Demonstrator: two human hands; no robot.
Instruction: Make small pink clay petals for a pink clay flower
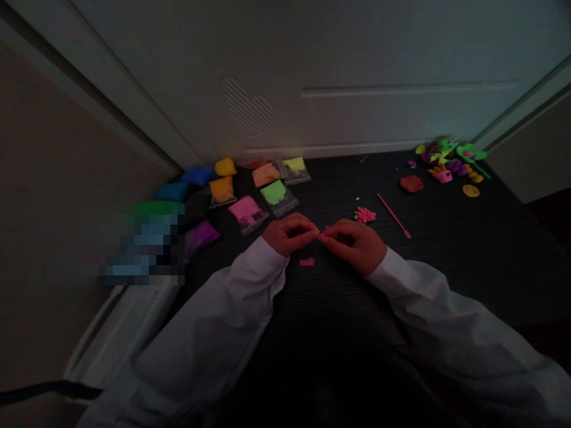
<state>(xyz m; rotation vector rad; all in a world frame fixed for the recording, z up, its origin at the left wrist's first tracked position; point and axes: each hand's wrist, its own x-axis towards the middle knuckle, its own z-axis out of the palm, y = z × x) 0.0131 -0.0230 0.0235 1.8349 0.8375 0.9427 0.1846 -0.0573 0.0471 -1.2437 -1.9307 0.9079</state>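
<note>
My left hand (292, 233) and my right hand (355, 242) meet fingertip to fingertip above the dark table, both closed in a pinch. Whatever sits between the fingertips is too small and dim to name. Just below them, a short pink strip of clay (307, 261) lies flat on the tabletop. Beyond my right hand is a cluster of small pink clay pieces (366, 215) with green at its edge. To the right of that cluster lies a thin pink modelling tool (393, 216), slanting away from me.
Bags of coloured clay, among them a pink bag (247, 212) and a light green bag (275, 194), spread over the back left. A reddish-brown lump (411, 183) and finished clay flowers (470, 154) occupy the back right. A white panel (357, 119) rises behind the table (446, 279).
</note>
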